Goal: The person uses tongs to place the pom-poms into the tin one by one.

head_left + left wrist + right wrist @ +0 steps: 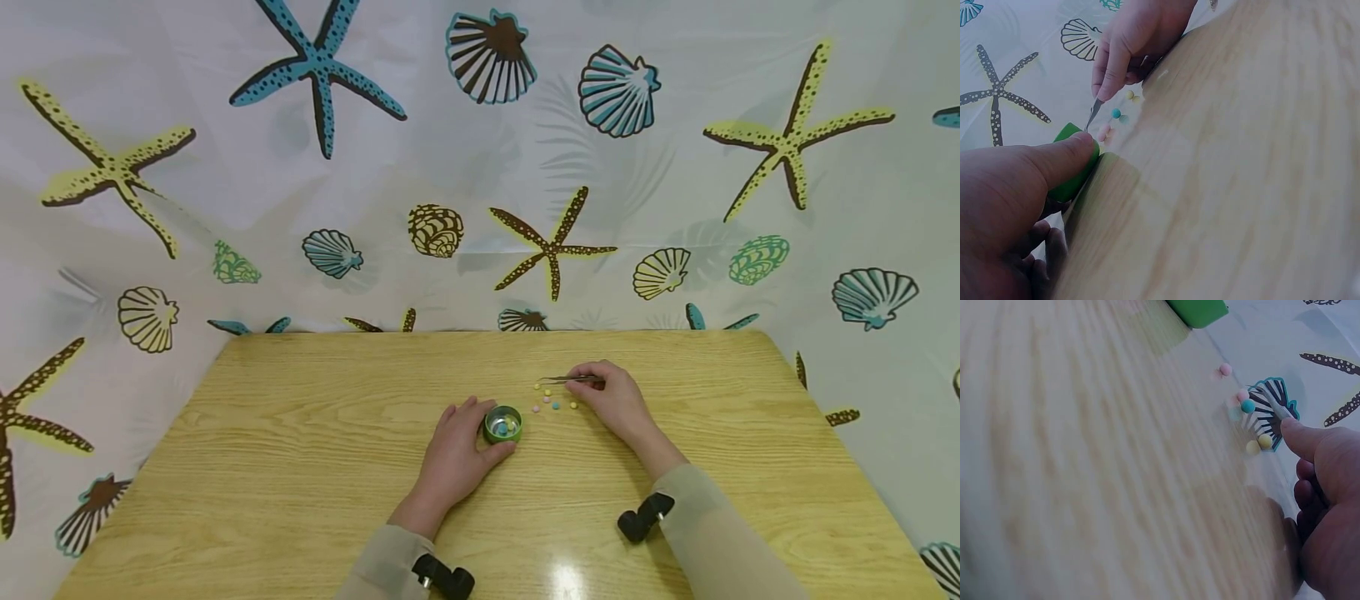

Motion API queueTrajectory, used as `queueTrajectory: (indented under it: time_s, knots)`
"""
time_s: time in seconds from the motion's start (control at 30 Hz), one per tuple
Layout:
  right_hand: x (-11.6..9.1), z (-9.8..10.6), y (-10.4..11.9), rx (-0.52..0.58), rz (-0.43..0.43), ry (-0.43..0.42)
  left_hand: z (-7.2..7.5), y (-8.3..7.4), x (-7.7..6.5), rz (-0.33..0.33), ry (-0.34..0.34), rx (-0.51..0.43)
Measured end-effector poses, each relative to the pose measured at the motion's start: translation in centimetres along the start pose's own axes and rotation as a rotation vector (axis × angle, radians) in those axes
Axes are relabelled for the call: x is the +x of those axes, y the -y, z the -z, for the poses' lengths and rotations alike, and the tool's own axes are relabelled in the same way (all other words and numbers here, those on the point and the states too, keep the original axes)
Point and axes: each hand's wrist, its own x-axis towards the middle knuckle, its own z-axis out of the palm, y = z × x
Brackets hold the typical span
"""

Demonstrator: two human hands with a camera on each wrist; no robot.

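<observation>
My left hand (pixel 453 454) holds a small round green tin (pixel 503 439) on the table, thumb on the near side and fingers round the far side. Inside lie blue and yellow beads (pixel 502 429). In the left wrist view, the thumb presses against the green wall (pixel 1085 169). To the right, my right hand (pixel 618 408) pinches metal tweezers (pixel 562 380), their tips pointing left, close by a yellow bead (pixel 537 387). Other loose beads lie below the tweezers: two pink, a blue one (pixel 1247 406) and more yellow ones (pixel 1265 441).
The wooden table (pixel 315 433) reaches back to a white cloth (pixel 450 292) printed with starfish and shells. A black wrist camera (pixel 444 577) sits on the left sleeve, another camera (pixel 645 518) on the right one.
</observation>
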Motion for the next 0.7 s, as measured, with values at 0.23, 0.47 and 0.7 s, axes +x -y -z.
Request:
queueTrajectory:
  time_s: [0.23, 0.47, 0.7]
  knots:
    - [0.05, -0.16, -0.05, -0.029, 0.006, -0.005, 0.02, -0.05, -0.01, 0.009, 0.006, -0.006]
    - [0.16, -0.33, 0.14, -0.07, 0.0, -0.01, -0.02, 0.02, 0.07, 0.011, 0.001, -0.005]
    - [0.13, -0.4, 0.06, -0.093, -0.006, -0.014, -0.1, 0.11, 0.1, 0.012, 0.005, -0.003]
